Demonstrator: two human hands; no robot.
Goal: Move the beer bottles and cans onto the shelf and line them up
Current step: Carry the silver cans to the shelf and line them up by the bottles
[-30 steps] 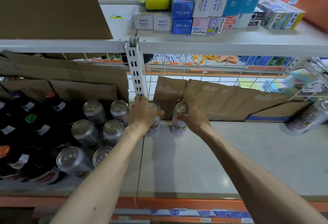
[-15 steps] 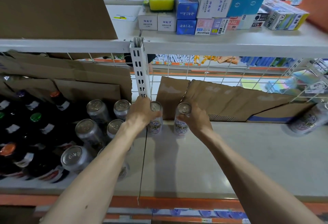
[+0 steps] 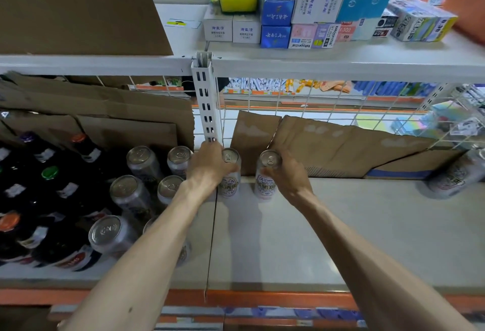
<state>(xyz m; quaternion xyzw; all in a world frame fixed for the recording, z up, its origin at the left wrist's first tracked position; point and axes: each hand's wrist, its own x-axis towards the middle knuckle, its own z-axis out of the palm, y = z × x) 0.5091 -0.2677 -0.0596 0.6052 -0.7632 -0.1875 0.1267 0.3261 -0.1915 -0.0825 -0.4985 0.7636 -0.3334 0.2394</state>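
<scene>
Two white beer cans stand upright at the back of the grey shelf point(image 3: 341, 238), close to the cardboard. My left hand point(image 3: 208, 166) grips the left can point(image 3: 231, 173) from its left side. My right hand point(image 3: 286, 173) is wrapped around the right can point(image 3: 266, 173). The two cans stand a small gap apart. Left of the shelf post point(image 3: 207, 110) stand several silver-topped cans point(image 3: 123, 189) in rows, and beyond them several dark beer bottles point(image 3: 49, 178) with coloured caps. Another can point(image 3: 451, 181) lies tilted at the far right, blurred.
Cardboard sheets point(image 3: 336, 147) lean against the wire grid behind the shelf. The upper shelf point(image 3: 315, 64) overhangs, loaded with small boxes point(image 3: 315, 7) and a large cardboard box point(image 3: 78, 7). An orange strip point(image 3: 262, 298) edges the shelf front.
Both hands stay on their cans at the back of the shelf. The view has shifted slightly; the cans hardly moved.
</scene>
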